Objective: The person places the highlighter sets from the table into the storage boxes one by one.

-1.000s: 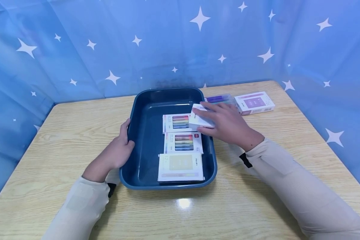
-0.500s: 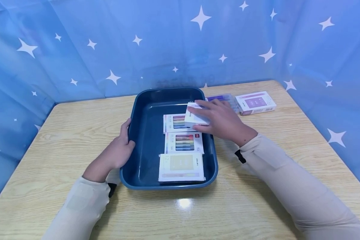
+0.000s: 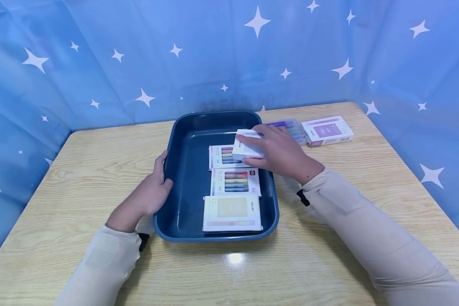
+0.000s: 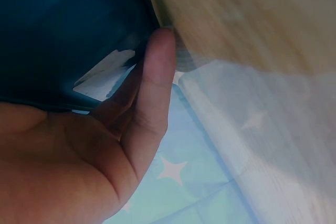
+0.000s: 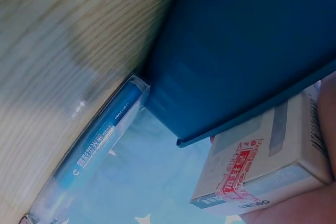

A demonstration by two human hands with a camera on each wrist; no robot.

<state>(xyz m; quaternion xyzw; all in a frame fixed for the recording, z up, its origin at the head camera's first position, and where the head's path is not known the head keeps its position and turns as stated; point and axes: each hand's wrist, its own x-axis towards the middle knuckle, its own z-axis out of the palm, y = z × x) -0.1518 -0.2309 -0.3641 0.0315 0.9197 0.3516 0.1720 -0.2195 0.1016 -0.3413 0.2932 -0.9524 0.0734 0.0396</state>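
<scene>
In the head view, a deep blue plastic tray [image 3: 187,187] stands on the table. My left hand [image 3: 149,191] grips its left wall, thumb over the rim and fingers along the outside [image 4: 157,77]. My right hand [image 3: 284,148] pinches a small white pen box [image 3: 246,146] above the tray's right side; red print shows on it in the right wrist view [image 5: 252,156]. Below that box lies a windowed box of coloured pens [image 3: 219,157], partly covered. Nearer the front are a second windowed box [image 3: 235,181] and a white box with a yellow panel [image 3: 232,213].
Right of the tray, a clear case of coloured pens [image 3: 290,127] lies partly behind my right hand. Beside it is a white box with a purple panel [image 3: 327,131]. The wooden table [image 3: 84,170] meets a blue star-patterned curtain [image 3: 202,34] at the back.
My right hand has moved slightly left with the white pen box, farther over the tray's far windowed box. The left hand and the tray have stayed in place.
</scene>
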